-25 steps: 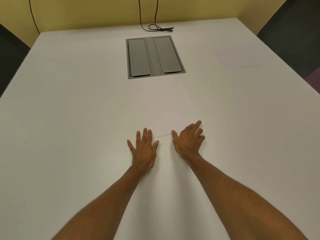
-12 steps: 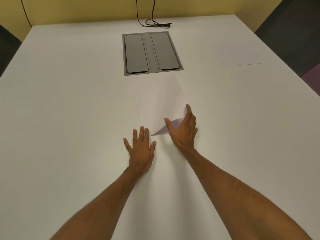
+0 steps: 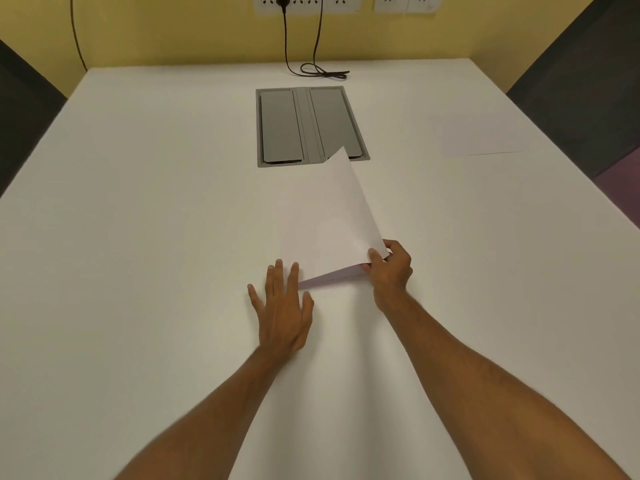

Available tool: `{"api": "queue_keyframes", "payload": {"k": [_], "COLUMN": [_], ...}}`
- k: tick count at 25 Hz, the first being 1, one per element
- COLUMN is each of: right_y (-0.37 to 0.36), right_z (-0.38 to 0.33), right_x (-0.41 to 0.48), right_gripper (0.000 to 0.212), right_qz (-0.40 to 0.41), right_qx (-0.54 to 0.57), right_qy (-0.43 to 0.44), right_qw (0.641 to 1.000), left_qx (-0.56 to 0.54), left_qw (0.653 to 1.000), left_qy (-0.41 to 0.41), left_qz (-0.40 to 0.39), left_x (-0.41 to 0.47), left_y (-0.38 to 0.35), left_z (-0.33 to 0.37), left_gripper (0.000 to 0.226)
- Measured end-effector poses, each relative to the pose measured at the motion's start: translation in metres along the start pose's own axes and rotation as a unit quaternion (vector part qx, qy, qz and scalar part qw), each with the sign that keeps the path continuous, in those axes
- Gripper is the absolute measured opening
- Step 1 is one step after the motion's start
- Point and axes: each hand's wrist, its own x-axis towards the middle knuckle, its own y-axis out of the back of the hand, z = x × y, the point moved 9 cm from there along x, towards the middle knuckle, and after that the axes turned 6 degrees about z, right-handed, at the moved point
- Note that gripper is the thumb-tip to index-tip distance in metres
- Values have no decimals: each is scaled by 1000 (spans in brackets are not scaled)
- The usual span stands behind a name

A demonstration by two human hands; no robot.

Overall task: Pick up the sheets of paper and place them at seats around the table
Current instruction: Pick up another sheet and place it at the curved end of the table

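Paper: a white sheet [image 3: 325,220] near the middle of the table [image 3: 138,237], just short of the grey hatch [image 3: 310,124]; its near right corner is now raised clear of the top, while a second ago the whole sheet lay flat.
Right hand: the right hand [image 3: 391,268] has closed thumb over fingers on that raised corner; half a second ago it was only sliding under the edge.
Left hand: the left hand [image 3: 282,306] stays open and flat on the table at the sheet's near left corner, holding nothing; whether its fingertips [image 3: 294,268] press the paper I cannot tell.
Second sheet: another sheet [image 3: 483,136] lies flat close to the right edge of the table, toward the far corner, seemingly already set at a seat.
Meaning: the pickup looks nearly done; the sheet's left side remains down, so it must lift free before going to a seat.
Risk: thin paper held by one corner may fold or slip.
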Motion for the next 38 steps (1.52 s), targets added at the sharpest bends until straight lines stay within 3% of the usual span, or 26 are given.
{"api": "queue_keyframes", "payload": {"k": [3,7,9,12,16,20,26,32,38], "right_y": [14,52,81,129,204,276,355,425,460], "right_z": [-13,-32,-37,-42,-45,-49,-49,-22,21], "right_x": [-12,-38,-53,-70,-87,-93,-67,-30,11], "right_gripper": [27,23,18,16,17,34,22,19,18], "right_qz": [-61,-139,-160,-174,-161,-164,-175,-174,-185], "right_qx": [89,112,100,79,24,-83,-288,-403,-446], "right_qy": [-55,-78,-82,-88,-91,-75,-30,12,21], "right_qw": [993,981,979,978,982,980,941,898,875], "left_qx": [-215,-486,-562,-561,-542,-548,-551,-467,-349], "left_qw": [972,836,781,791,815,817,807,851,908], "left_qy": [76,254,271,236,189,150,159,161,138], "left_qz": [53,7,-44,-61,-82,-100,-142,-179,-187], "left_x": [-3,-23,-43,-68,-102,-143,-224,-284,-322], "left_y": [32,44,46,58,64,61,28,-23,-75], "left_z": [4,9,23,45,85,128,180,247,291], "left_gripper": [53,58,58,41,43,46,48,48,59]}}
